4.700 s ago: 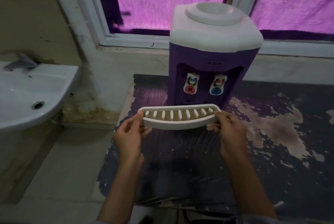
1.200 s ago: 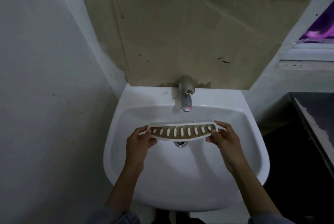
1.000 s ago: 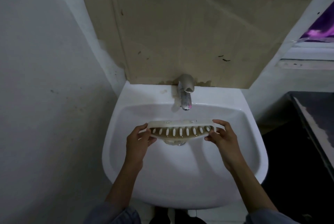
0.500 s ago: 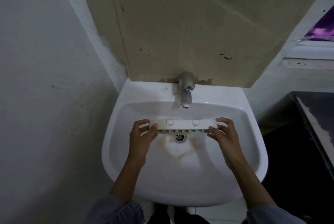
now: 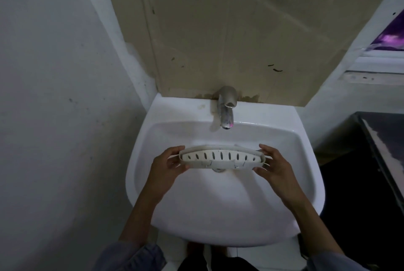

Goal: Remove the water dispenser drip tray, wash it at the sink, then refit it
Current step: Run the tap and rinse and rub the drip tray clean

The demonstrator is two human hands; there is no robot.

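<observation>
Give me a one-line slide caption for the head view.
Both hands, left hand and right hand, hold the drip tray over the sink below the faucet.

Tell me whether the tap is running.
Off: no stream falls from the tap spout into the sink, above the drip tray.

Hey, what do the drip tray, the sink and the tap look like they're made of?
Drip tray: likely moulded plastic, matt off-white, with thin walls and slotted holes. Sink: probably glazed ceramic, glossy white with soft reflections. Tap: looks like metal, dull brushed grey with a slight sheen.
</observation>
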